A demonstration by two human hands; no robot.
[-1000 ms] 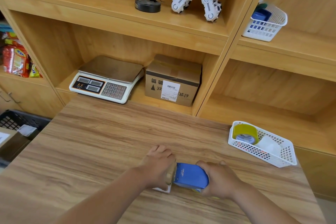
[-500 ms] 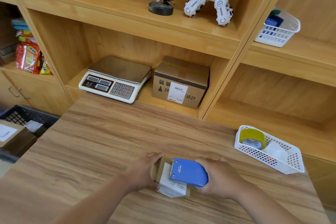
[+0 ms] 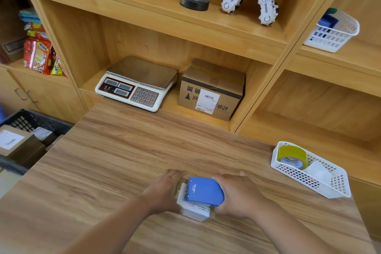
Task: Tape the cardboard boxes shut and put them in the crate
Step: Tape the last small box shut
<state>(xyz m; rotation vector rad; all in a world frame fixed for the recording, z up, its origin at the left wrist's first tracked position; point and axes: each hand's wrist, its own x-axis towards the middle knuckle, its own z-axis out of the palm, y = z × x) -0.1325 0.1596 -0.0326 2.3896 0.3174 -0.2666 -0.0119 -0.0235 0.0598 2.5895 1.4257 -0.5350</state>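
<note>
A small box (image 3: 194, 211), brown cardboard with a white label on its near face, sits on the wooden surface (image 3: 123, 161) near its front edge. The left hand (image 3: 162, 189) is curled round the box's left end. The right hand (image 3: 237, 194) is clamped on a blue dispenser (image 3: 203, 190) lying on the box's top. To the right, a white basket (image 3: 338, 187) holds a tape roll (image 3: 291, 155). Off the left edge, a black crate (image 3: 31, 119) contains parcels (image 3: 14, 142). Beyond, a scale (image 3: 140, 80) stands on a shelf.
</note>
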